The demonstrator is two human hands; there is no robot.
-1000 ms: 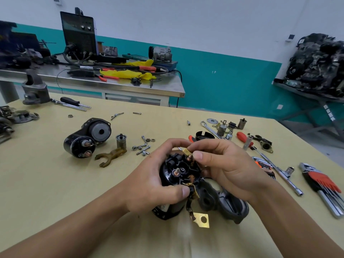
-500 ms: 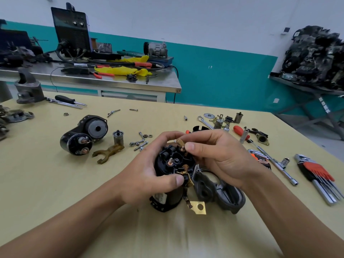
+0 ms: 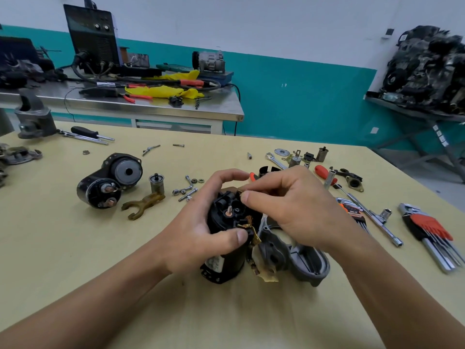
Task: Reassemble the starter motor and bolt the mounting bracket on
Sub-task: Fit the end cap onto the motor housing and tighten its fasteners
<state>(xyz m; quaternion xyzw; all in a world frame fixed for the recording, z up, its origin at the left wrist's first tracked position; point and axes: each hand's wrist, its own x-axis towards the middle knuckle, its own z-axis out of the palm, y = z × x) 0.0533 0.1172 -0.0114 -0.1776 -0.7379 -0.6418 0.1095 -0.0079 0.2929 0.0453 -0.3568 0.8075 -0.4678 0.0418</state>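
Motor body [image 3: 226, 263] stands on end on the surface [image 3: 75, 248], its long axis tilted up toward me, open end on top. My left hand [image 3: 198, 230] wraps it, thumb on the near rim. My right hand [image 3: 297, 205] sits at the far rim, fingers [image 3: 247, 197] pinched on a small brass tab [image 3: 240, 192]. Its seat looks to be just below them.

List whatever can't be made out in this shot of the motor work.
Head view only:
Brass tab: mostly hidden by the right hand pinching it.
Motor: its left side is covered by the gripping left hand.
Label on it: too small to read.
Housing: top hidden under the right wrist.
Engine parts, far right: blurred, cut by the edge.
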